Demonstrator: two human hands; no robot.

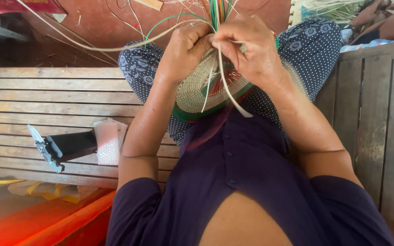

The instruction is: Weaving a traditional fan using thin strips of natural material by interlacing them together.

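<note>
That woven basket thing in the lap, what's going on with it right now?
A seated person is working a round woven basket resting on their lap. The left hand grips its rim while the right hand pinches a pale strip among the upright strands. Loose strips fan upward. A folding knife lies on the wooden bench beside them.

A single head-worn camera looks steeply down the person's own chest, close to the lap. The slatted wooden floor (46,98) apparently fills its left side.

Desk (46,98): wooden slats, pale brown.
Knife (46,150): lies open on the desk, beside a black box (76,143).
Bubble wrap (109,141): touching the box.
Yellow cloth (42,189): below the desk edge.
</note>
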